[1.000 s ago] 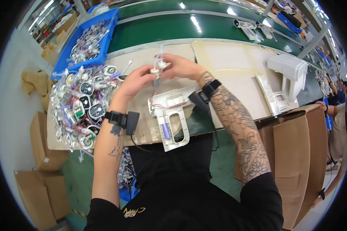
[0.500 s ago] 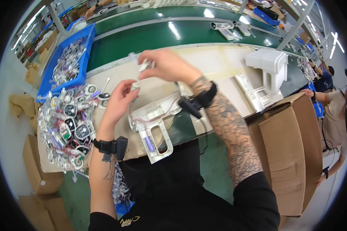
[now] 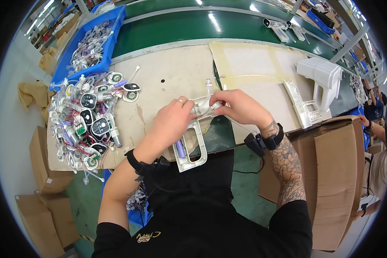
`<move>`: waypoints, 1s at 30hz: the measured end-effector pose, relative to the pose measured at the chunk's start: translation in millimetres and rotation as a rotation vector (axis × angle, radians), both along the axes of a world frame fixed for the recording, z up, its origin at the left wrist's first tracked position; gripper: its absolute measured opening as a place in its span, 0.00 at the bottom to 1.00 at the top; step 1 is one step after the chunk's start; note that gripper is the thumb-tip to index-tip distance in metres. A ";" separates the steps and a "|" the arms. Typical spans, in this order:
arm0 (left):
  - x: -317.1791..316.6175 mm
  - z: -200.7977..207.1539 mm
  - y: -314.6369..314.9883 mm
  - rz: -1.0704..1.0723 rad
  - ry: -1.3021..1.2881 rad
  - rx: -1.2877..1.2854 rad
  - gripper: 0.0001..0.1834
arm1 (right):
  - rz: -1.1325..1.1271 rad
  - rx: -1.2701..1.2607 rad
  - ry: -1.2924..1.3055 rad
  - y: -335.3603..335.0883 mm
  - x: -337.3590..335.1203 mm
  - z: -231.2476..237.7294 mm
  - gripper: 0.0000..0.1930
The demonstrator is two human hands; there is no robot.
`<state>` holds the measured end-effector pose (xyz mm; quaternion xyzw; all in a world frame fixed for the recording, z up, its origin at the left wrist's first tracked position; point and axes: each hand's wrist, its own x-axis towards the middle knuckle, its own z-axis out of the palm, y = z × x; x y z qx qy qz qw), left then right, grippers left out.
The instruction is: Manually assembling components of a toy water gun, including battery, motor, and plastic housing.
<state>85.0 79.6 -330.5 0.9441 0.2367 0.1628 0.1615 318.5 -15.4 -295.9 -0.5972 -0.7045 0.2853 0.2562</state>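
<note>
The step in hand looks like an assembly step: both hands work on the upper part of a white plastic housing (image 3: 191, 144) shaped like a pistol grip, which lies on the beige surface (image 3: 172, 77) with its handle pointing toward the person and hanging a little over the near edge. A purple cylinder (image 3: 180, 149) sits inside the open handle.

The left hand (image 3: 173, 121) is closed around the top of the housing from the left and holds it steady. The right hand (image 3: 239, 107) comes from the right; its fingertips are pinched together on a small clear tube piece (image 3: 210, 104) at the top of the housing. I cannot tell if this piece is already seated in the shell.

So the housing lies directly under and between the two hands, touching both. In my judgement the next move calls for a fine, precise press or routing of the small part into its place while the left hand keeps the shell from sliding.

A pile of small parts with wires (image 3: 88, 122) lies well to the left, and a second white housing (image 3: 320, 84) stands far to the right
</note>
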 end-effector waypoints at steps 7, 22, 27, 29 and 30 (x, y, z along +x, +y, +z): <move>-2.0 -13.4 -3.9 -0.001 -0.093 0.287 0.15 | -0.013 0.352 -0.307 -14.2 -7.3 -26.4 0.12; -7.6 -14.1 1.4 -0.002 -0.031 0.233 0.17 | -0.111 0.279 -0.138 -20.7 -10.6 -34.6 0.15; -23.9 -0.4 10.0 0.049 -0.147 0.152 0.18 | -0.117 0.408 -0.348 -20.7 -17.5 -33.6 0.08; -36.6 3.5 12.9 0.113 -0.208 0.142 0.19 | -0.117 0.393 -0.404 -18.8 -21.1 -29.4 0.07; -44.4 3.0 13.2 0.152 -0.201 0.092 0.19 | -0.115 0.379 -0.463 -17.6 -22.9 -27.5 0.06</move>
